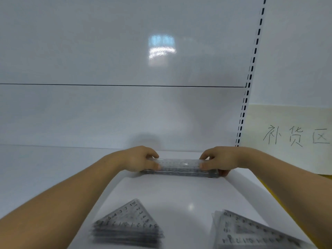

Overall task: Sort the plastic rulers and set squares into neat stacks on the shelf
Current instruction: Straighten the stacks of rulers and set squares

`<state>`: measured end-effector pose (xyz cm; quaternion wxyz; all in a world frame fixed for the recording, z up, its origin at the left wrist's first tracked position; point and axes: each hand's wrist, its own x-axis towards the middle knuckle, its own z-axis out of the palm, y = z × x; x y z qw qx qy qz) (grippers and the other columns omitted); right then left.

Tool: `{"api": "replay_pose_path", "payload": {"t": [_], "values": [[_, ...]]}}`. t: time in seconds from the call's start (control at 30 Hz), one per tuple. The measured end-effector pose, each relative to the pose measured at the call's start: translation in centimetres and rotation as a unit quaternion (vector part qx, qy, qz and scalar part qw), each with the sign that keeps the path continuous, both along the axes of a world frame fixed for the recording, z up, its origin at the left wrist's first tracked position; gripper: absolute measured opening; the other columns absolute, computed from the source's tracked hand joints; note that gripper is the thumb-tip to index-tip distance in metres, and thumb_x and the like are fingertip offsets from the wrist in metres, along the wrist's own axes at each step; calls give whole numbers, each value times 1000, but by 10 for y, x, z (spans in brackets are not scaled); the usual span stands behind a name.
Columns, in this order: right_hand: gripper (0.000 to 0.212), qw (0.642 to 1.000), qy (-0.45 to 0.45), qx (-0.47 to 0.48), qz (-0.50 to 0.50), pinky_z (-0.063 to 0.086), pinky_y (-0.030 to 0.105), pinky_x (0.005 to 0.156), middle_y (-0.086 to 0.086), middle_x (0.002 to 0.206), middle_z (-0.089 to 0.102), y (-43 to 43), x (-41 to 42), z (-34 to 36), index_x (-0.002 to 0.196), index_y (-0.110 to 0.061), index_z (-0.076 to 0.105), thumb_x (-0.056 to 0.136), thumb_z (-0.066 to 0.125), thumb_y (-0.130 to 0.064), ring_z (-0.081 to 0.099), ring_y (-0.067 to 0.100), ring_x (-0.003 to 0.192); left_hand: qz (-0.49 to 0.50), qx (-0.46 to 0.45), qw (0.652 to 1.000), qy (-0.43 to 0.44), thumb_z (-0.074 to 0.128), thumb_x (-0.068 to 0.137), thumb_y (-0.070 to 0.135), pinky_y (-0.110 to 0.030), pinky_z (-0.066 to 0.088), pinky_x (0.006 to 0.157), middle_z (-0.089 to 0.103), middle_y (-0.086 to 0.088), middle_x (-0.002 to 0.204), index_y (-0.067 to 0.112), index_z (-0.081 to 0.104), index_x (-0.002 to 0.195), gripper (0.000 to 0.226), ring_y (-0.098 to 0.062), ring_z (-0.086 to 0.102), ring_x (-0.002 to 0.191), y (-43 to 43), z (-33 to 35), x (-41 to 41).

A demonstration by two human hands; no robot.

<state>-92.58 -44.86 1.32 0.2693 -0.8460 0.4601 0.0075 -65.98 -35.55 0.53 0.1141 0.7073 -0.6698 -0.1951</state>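
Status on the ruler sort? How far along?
Done: left set-square stack and right set-square stack sit up front. In hand: left hand and right hand grip both ends of the ruler stack at the back. Left: right set-square stack looks fanned, may need squaring.

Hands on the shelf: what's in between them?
In the head view, a stack of clear rulers stretches from the left hand to the right hand; each hand grips one end.
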Motion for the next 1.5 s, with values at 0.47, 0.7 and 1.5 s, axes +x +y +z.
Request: {"api": "replay_pose_path", "payload": {"t": [0.47, 0.7, 1.5], "values": [[24, 989, 74, -120, 49, 43, 25, 68, -11, 84, 58, -4, -3, -10, 99, -24, 59, 77, 68, -28, 54, 6, 73, -15, -44, 999, -6, 74, 76, 18, -18, 44, 73, 64, 6, 98, 21, 63, 106, 32, -13, 60, 90, -1, -11, 10], [43, 992, 58, -103, 33, 44, 29, 89, -12, 100, 55, 1, -3, -10, 118, -32, 50, 83, 59, -54, 55, 11, 92, 2, -37, 998, 55, 69, 84, 32, -23, 47, 88, 62, 6, 109, 21, 56, 119, 39, -13, 61, 100, 7, -10, 8], [70, 975, 30, -204, 85, 33, 36, 107, 2, 145, 38, 11, 33, 19, 142, -25, 37, 87, 39, -68, 41, 22, 129, 102, -85, 991, 31, 59, 86, 49, -26, 34, 100, 35, 5, 148, 32, 32, 142, 64, -14, 38, 133, 69, 4, -10]]}}
